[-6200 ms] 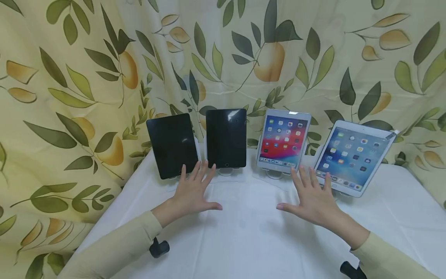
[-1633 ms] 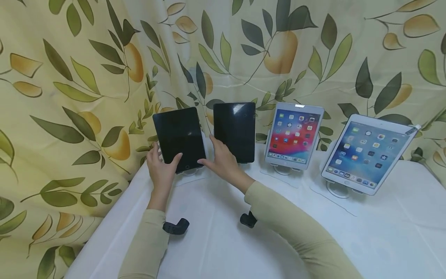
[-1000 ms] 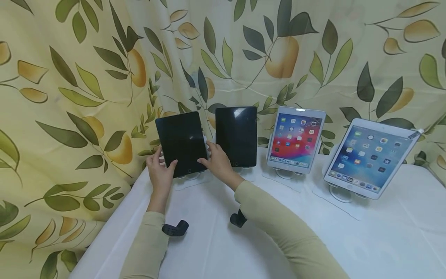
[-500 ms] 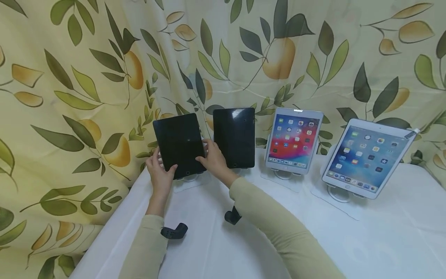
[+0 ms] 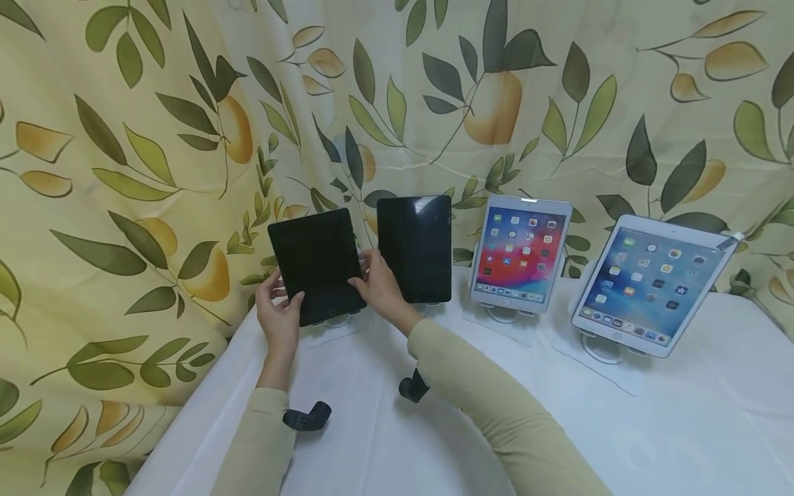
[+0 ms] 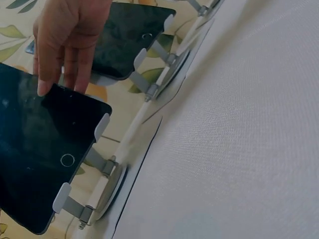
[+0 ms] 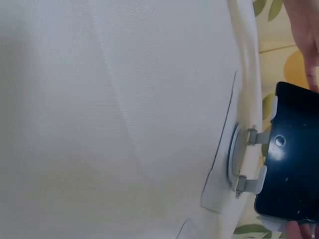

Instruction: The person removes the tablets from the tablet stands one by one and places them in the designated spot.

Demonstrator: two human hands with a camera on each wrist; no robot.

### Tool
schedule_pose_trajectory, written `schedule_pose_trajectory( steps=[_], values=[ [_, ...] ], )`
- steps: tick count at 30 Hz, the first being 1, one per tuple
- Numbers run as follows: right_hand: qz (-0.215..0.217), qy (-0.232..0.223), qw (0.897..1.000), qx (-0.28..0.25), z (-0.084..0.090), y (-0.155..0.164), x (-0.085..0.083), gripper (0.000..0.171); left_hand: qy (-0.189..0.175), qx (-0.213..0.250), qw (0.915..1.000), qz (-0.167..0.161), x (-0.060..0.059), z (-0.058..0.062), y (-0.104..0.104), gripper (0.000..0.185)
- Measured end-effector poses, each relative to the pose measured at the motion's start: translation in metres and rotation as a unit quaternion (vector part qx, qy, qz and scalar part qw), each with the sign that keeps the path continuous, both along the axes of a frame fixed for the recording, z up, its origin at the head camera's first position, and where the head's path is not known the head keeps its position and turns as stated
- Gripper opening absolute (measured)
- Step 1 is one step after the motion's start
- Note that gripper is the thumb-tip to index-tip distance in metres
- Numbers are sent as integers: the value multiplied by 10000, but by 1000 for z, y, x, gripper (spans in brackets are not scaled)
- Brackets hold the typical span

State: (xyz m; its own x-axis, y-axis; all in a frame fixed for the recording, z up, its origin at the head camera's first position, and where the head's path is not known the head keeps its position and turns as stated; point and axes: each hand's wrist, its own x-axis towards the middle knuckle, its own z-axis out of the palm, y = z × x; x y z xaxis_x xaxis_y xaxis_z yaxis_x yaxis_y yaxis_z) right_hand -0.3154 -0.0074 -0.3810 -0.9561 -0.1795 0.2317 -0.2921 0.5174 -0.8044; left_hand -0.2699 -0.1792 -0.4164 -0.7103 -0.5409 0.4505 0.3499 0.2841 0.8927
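The leftmost black tablet [image 5: 319, 265] leans in a stand at the left of a row, its screen dark. My right hand [image 5: 380, 282] grips its right edge, thumb on the front and fingers behind. At the lower left edge is my left hand [image 5: 279, 320], thumb tip right at the rim and curled fingers partly hidden behind. In the left wrist view my right hand [image 6: 72, 45] holds that tablet [image 6: 45, 144] near stand hooks. From the right wrist view, my left hand [image 7: 304, 35] reaches a fingertip to the tablet's [image 7: 294, 159] side.
A second black tablet [image 5: 414, 248] stands just behind my right hand. Farther right are two white tablets, one with a red-blue screen [image 5: 520, 251] and one with a blue screen [image 5: 651, 282], each on a stand. White cloth [image 5: 384, 427] covers the table; a leaf-patterned curtain [image 5: 403, 96] hangs behind.
Six seconds ago both hands were spread apart before the row; they have since come to the leftmost tablet. Lately my left thumb slid outward to the rim, and the screen's reflection shifted.
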Motion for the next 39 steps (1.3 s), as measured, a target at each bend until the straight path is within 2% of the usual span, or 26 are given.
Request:
schedule_pose_trajectory(
  steps=[5,14,20,24,27,31,35,37,39],
  values=[
    [-6,135,9999,-4,-4,1,0,42,170,125,9998,-71,3,-2,-3,49],
    [107,260,9992,281,-7,2,2,42,314,62,9995,-59,10,-2,-4,47],
    [299,616,9975,165,-7,4,4,39,469,54,9987,169,9,-1,-5,43],
    [399,1046,9937,17,-5,4,7,38,651,178,9975,225,12,6,-6,42],
    [376,1344,9902,-97,1,4,10,38,821,229,9963,112,17,14,-6,42],
    [287,1556,9871,-254,12,6,15,37,770,220,9968,17,25,29,-2,43],
    [256,1519,9874,-366,19,11,20,37,556,129,9984,41,29,37,0,43],
    [245,1450,9883,-415,22,14,24,37,520,5,9986,32,28,36,-2,44],
    [226,1382,9891,-449,26,16,27,37,476,-145,9988,-11,30,40,-2,44]
  ],
)
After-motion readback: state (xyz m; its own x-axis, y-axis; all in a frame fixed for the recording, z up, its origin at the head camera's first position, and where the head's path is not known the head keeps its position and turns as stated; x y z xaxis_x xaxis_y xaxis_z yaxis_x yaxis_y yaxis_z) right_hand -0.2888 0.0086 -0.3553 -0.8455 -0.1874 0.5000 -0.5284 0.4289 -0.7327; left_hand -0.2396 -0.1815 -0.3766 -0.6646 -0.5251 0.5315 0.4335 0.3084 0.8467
